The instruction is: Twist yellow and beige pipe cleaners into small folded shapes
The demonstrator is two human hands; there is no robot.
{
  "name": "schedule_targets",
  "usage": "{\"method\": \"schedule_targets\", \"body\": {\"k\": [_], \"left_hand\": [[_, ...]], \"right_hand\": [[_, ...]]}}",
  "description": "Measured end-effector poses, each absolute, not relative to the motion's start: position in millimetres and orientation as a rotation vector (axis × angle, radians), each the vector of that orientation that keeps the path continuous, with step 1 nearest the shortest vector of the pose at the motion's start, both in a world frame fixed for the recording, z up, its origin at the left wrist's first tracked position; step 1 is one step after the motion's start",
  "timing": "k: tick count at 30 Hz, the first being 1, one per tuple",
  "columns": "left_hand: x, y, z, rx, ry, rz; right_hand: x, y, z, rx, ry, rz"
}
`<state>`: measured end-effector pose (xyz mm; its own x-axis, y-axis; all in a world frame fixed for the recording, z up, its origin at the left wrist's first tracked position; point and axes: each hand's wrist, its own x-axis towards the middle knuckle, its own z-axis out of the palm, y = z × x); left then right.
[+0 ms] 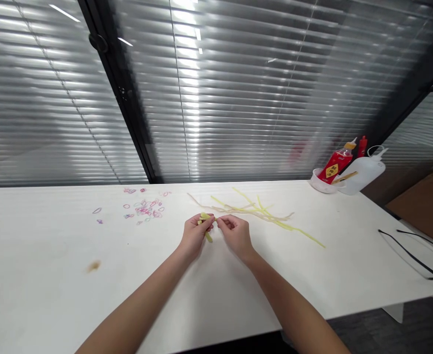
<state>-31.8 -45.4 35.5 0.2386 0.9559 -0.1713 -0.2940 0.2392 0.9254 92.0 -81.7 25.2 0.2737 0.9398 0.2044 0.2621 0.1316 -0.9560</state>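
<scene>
My left hand (195, 234) is closed around a folded yellow pipe cleaner (208, 237), whose bent ends stick out above and below the fingers. Close beside it, my right hand (236, 233) pinches with thumb and forefinger at a small yellow end between the two hands. Both hands are just above the white table. Behind and to the right of them lies a loose spread of long yellow and pale beige pipe cleaners (262, 212), crossing one another. The fingers hide part of the held piece.
Small coloured rubber bands (148, 210) lie scattered on the white table (39, 275) at the left, with a brown stain in front. At the back right stand a red-labelled bottle (336, 164) in a shallow white bowl (322, 184) and a white squeeze bottle (364, 172). Black glasses (410, 250) lie right.
</scene>
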Motion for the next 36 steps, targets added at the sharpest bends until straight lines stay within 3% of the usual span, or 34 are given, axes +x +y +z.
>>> {"method": "schedule_targets", "body": {"k": [5,14,24,36], "left_hand": [[-28.3,-48.0,31.9,0.840,0.911,1.064],[-30.2,-42.5,36.0,0.717,0.859,1.021],[-32.3,-34.9,32.0,0.608,0.763,0.961],[-30.7,-38.8,41.0,0.426,0.594,1.051]], "right_hand": [[88.2,-80.8,20.7,-1.399,-1.354,0.465],[97.1,-78.9,19.1,-1.313,-1.553,0.322],[96.1,-77.5,19.9,-1.294,-1.483,0.472],[84.7,-80.7,21.2,-1.279,-1.052,0.887]]}}
